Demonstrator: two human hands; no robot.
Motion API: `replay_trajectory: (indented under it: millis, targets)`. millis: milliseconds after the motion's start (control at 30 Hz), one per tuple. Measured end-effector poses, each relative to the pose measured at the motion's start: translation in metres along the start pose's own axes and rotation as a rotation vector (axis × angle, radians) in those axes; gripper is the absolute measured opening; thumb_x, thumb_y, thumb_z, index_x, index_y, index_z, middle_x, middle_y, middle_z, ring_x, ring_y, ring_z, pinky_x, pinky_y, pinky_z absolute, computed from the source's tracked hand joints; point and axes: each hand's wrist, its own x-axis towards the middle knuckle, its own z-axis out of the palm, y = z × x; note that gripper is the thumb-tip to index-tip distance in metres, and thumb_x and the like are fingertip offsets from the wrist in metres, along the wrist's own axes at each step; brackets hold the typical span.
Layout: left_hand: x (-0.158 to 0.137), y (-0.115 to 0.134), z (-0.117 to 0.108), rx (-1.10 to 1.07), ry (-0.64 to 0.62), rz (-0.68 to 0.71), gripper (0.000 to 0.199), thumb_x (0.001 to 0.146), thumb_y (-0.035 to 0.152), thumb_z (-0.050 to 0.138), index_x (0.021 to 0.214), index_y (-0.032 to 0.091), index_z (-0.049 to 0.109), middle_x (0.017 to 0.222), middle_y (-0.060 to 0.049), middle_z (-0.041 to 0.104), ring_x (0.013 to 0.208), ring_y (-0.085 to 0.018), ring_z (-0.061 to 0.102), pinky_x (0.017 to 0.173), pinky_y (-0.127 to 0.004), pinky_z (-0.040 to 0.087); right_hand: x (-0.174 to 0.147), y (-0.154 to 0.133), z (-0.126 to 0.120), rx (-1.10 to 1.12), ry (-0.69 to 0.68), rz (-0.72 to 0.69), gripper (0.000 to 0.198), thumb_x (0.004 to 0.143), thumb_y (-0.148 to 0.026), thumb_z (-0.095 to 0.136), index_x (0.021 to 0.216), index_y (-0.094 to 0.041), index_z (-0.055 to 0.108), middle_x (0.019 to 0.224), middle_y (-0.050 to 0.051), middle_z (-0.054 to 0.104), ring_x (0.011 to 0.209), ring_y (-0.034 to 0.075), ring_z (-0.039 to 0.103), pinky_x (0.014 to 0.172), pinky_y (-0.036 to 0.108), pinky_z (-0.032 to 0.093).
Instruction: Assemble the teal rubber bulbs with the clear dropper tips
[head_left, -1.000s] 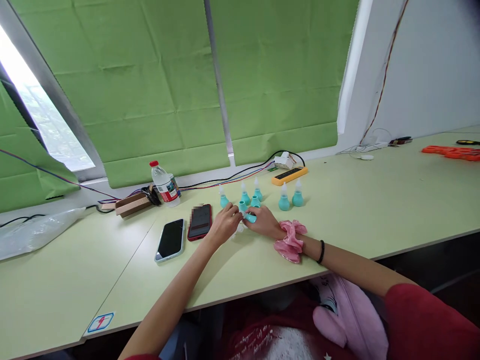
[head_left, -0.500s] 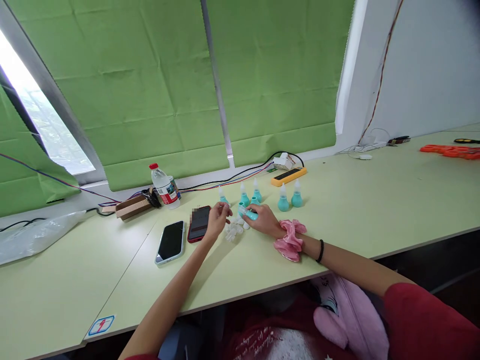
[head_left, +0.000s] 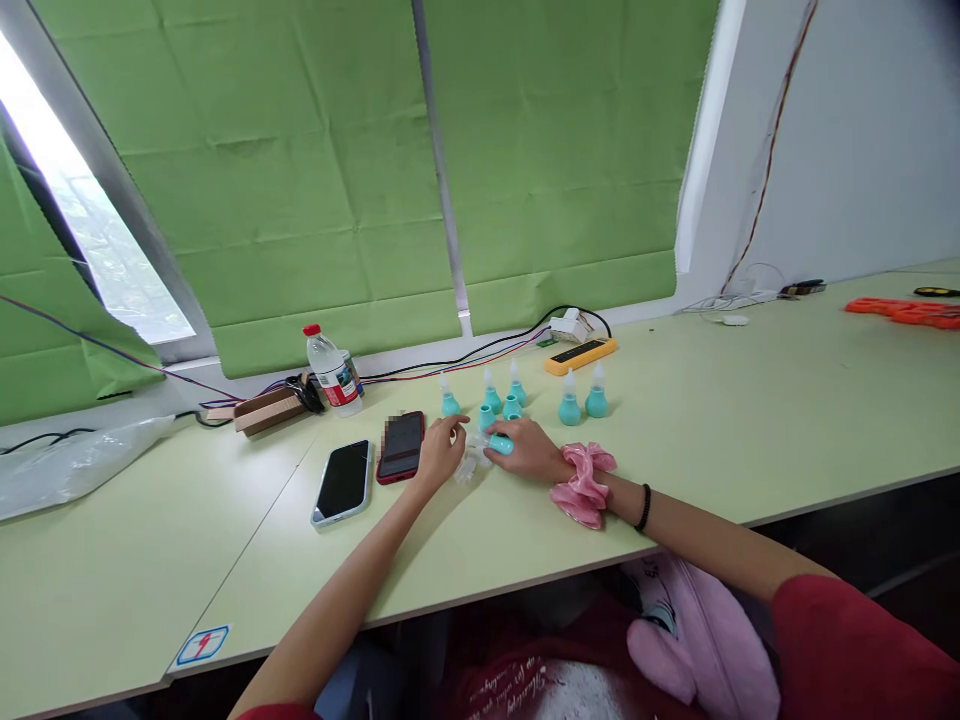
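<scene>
My right hand point(head_left: 531, 450) is closed around a teal nasal aspirator bulb point(head_left: 500, 444), which lies tilted with its end toward my left hand. Beside it, my left hand point(head_left: 441, 452) hovers low with its thumb and index finger apart, next to small clear plastic pieces point(head_left: 466, 468) on the table. Just behind the hands stand open-topped teal bulbs point(head_left: 486, 415) without tips. Several assembled aspirators with clear pointed tips stand around them, one aspirator point(head_left: 450, 402) at the left and another aspirator point(head_left: 596, 400) at the right.
Left of my hands lie a red-cased phone point(head_left: 402, 447) and a light-cased phone point(head_left: 343, 484). Behind them are a water bottle point(head_left: 334, 375) and a cardboard box point(head_left: 271, 412). A yellow power strip point(head_left: 580, 357) with cables sits along the wall. Orange tools point(head_left: 904, 312) lie far right.
My left hand's thumb and index finger have parted and the hand has lowered toward the clear pieces. The bulb in my right hand has come down slightly. The view has shifted a little.
</scene>
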Motion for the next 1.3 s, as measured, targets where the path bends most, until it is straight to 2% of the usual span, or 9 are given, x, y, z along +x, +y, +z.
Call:
replay_trajectory:
  millis: [100,233,367,567,767,867,933,1067,1300]
  targets:
    - [-0.003,0.012,-0.008,-0.04,0.021,0.055,0.027,0.083,0.022,0.028,0.086,0.017,0.055,0.069,-0.001,0.057,0.063,-0.012,0.048,0.059,-0.023,0.037,0.0,-0.002,0.0,0.023,-0.031,-0.061,0.014,0.065,-0.027,0.057,0.073,-0.016,0.058,0.071,0.003,0.061,0.067,0.014,0.054,0.061,0.023,0.038]
    - [-0.01,0.026,-0.008,0.152,-0.027,0.29,0.033,0.083,0.03,0.03,0.064,0.015,0.052,0.062,-0.003,0.054,0.066,-0.014,0.046,0.058,-0.024,0.035,0.0,-0.007,0.002,0.11,-0.006,-0.085,0.01,0.063,-0.022,0.056,0.061,-0.014,0.052,0.06,0.0,0.055,0.057,0.01,0.048,0.055,0.021,0.035]
    - [-0.011,0.026,0.001,0.273,-0.027,0.385,0.042,0.085,0.027,0.023,0.053,0.015,0.048,0.052,-0.005,0.049,0.059,-0.014,0.044,0.053,-0.026,0.032,-0.001,-0.012,0.004,0.164,-0.061,-0.127,0.008,0.065,-0.017,0.052,0.059,-0.014,0.05,0.055,-0.001,0.052,0.05,0.008,0.043,0.049,0.02,0.032]
    - [-0.008,0.02,0.007,-0.03,-0.019,0.267,0.045,0.085,0.024,0.019,0.043,0.016,0.032,0.043,0.0,0.038,0.04,-0.007,0.032,0.047,-0.024,0.025,-0.003,-0.011,0.005,0.118,-0.072,-0.267,0.01,0.071,-0.022,0.052,0.07,-0.013,0.054,0.065,0.003,0.057,0.058,0.012,0.05,0.053,0.022,0.036]
    - [-0.006,0.022,0.007,-0.268,-0.076,0.104,0.044,0.082,0.035,0.023,0.042,0.018,0.017,0.037,0.005,0.018,0.036,-0.006,0.018,0.042,-0.024,0.018,-0.003,-0.007,0.004,0.053,-0.045,-0.392,0.02,0.079,-0.032,0.046,0.074,-0.014,0.052,0.066,0.004,0.056,0.062,0.013,0.05,0.055,0.024,0.037]
    - [-0.004,0.02,0.004,-0.354,-0.161,0.025,0.047,0.084,0.037,0.013,0.042,0.018,0.021,0.038,0.004,0.024,0.036,-0.007,0.024,0.043,-0.023,0.022,-0.001,-0.005,-0.001,-0.01,0.024,-0.449,0.023,0.081,-0.035,0.043,0.074,-0.015,0.051,0.067,0.005,0.054,0.064,0.014,0.049,0.056,0.025,0.037]
    - [-0.003,0.018,0.001,-0.299,-0.131,0.018,0.049,0.085,0.036,0.009,0.043,0.018,0.028,0.04,0.002,0.031,0.04,-0.008,0.031,0.046,-0.023,0.026,0.0,-0.004,-0.006,-0.025,0.09,-0.458,0.022,0.081,-0.035,0.043,0.074,-0.016,0.049,0.067,0.005,0.053,0.066,0.015,0.049,0.058,0.026,0.037]
    - [-0.004,0.013,-0.002,0.035,0.0,0.149,0.04,0.086,0.035,0.019,0.057,0.016,0.04,0.059,-0.002,0.044,0.061,-0.013,0.041,0.06,-0.026,0.033,0.005,0.0,-0.018,0.025,0.236,-0.313,0.019,0.081,-0.035,0.042,0.075,-0.017,0.046,0.069,0.004,0.051,0.068,0.015,0.047,0.061,0.027,0.038]
    - [-0.013,0.009,0.017,0.248,-0.155,0.137,0.027,0.083,0.039,0.027,0.088,0.018,0.043,0.087,-0.006,0.043,0.081,-0.018,0.041,0.068,-0.032,0.038,0.017,0.02,-0.037,-0.07,0.356,0.105,0.026,0.084,-0.038,0.031,0.076,-0.017,0.045,0.075,0.004,0.052,0.071,0.015,0.048,0.064,0.024,0.035]
